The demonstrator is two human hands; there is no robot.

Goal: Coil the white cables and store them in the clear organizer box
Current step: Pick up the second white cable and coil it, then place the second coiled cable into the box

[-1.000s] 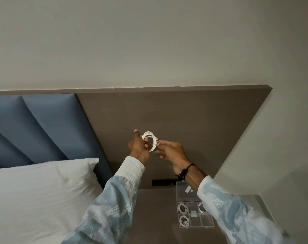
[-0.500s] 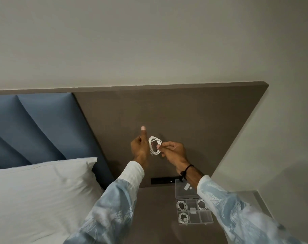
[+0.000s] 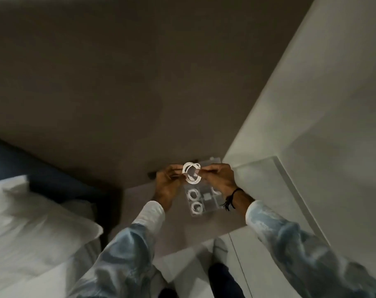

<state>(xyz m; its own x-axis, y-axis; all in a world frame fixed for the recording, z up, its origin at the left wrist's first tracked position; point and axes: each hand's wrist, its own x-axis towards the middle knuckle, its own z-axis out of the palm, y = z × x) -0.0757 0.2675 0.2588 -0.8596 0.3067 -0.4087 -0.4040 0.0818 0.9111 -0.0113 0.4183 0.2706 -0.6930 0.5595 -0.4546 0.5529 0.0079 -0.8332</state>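
A coiled white cable (image 3: 191,172) is pinched from both sides: the grip of the left hand (image 3: 167,183) is closed on its left edge and the grip of the right hand (image 3: 219,179) is closed on its right edge. The coil is held in the air, directly above the far part of the clear organizer box (image 3: 206,195), not touching it. Two more white coils (image 3: 195,201) are seen lying in the box's near-left compartments, and part of a third is glimpsed under the right hand. A black wrist cord (image 3: 230,200) is worn on the right wrist, over the box's right edge.

The box is set on a brown bench (image 3: 139,203), close to the brown headboard panel (image 3: 139,93) behind it. To the right of the box, a pale wall ledge (image 3: 279,190) stands near; to its left, open bench surface is left up to the dark bed edge, with a white pillow (image 3: 32,222) beyond. Open bench is also left on the near side of the box.

Compared with the earlier frame, the hands and coil are found lower, over the box rather than up before the headboard, and the view is tipped further down.
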